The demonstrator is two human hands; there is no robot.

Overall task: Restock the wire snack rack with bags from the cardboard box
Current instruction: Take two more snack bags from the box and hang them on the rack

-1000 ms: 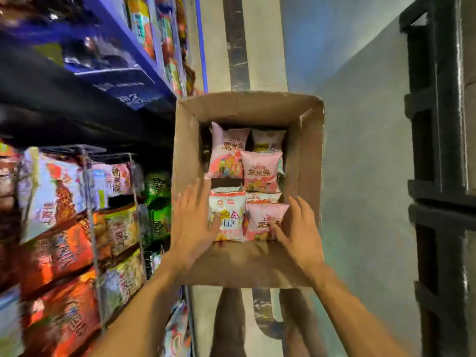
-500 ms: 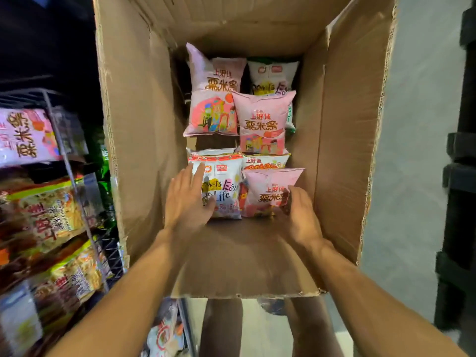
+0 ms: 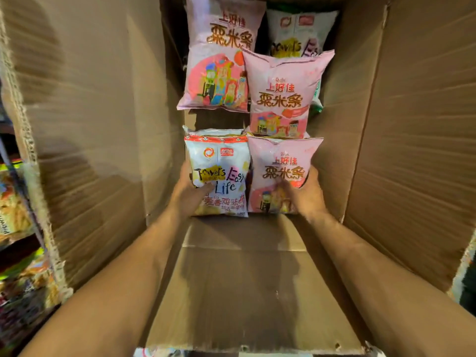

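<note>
The open cardboard box (image 3: 239,292) fills the view, with several snack bags deep inside it. My left hand (image 3: 189,195) grips the left edge of a white bag (image 3: 221,161), thumb across its front. My right hand (image 3: 301,194) grips the right side of a pink bag (image 3: 283,161) standing beside the white one. Farther in lie two more pink bags (image 3: 219,57), (image 3: 283,83) and another white bag (image 3: 301,29). The wire snack rack (image 3: 15,228) shows only at the far left edge, holding colourful bags.
The box's tall left wall (image 3: 85,124) and right wall (image 3: 417,124) flank both forearms. Its near flap lies flat beneath my arms. A strip of floor (image 3: 466,274) shows at the right edge.
My head has moved much closer to the box. Both hands went from resting flat on the nearest bags to gripping them, left on the white bag, right on the pink one.
</note>
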